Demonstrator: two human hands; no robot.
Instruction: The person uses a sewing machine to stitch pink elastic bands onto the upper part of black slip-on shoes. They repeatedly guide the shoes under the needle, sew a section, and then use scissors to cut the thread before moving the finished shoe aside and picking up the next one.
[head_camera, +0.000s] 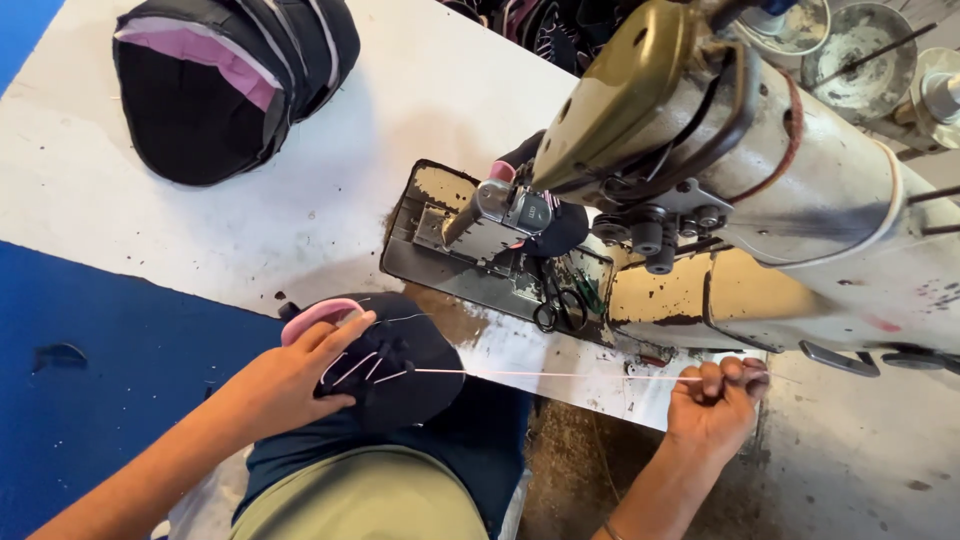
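Note:
My left hand (298, 368) presses down on a black shoe upper (405, 370) with a pink lining edge, which rests on my lap by the table's front edge. A thin pale thread (540, 374) runs taut from the upper's stitching to my right hand (715, 400). That hand is closed in a fist, pinching the thread's end below the sewing machine. The upper shows several white stitch lines next to my left fingers.
A worn cream and olive sewing machine (760, 180) stands on the white table (330, 190). Black scissors (560, 305) lie on its base plate. A stack of black uppers with pink lining (230, 80) sits at the back left. Metal bowls (860, 45) stand at the back right.

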